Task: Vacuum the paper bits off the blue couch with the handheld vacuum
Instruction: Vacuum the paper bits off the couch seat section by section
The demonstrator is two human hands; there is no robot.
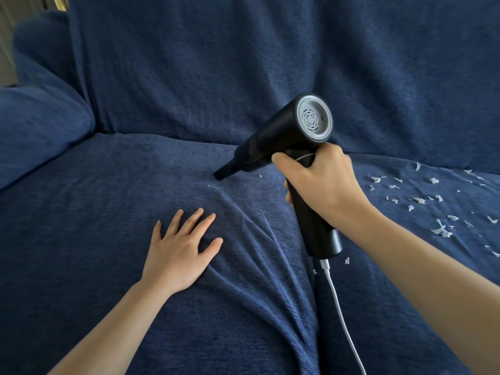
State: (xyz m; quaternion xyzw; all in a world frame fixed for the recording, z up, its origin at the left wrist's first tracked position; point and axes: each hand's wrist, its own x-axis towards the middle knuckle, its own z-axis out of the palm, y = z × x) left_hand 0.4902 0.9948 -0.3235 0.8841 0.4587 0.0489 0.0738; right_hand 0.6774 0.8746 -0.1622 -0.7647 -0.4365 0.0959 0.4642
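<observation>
**A:** Where do you stand right now?

**B:** Your right hand (322, 185) is wrapped round the handle of the handheld vacuum (286, 136), thumb on the near-left side of the grip. Your left hand (178, 253) lies flat on the blue couch (108, 212), fingers straight and spread, holding nothing, pressing the cover just left of a run of folds.

**A:** And which way is the vacuum aimed?

**B:** Its body slants down and to the left. The nozzle (224, 173) sits at or just above the seat fabric, in the middle of the cushion, with only a couple of tiny white specks near it.

**A:** So where are the paper bits (422, 198)?

**B:** Mostly on the right seat cushion, to the right of your gripping hand and behind the nozzle's line. A few lie near the foot of the handle, by the white cable (341, 307).

**A:** What does that mean for you?

**B:** As I judge it, you'll need to swing the nozzle rightwards across your wrist. Your right hand is by far the nearer one. Mind the cable trailing through the near scraps.
</observation>
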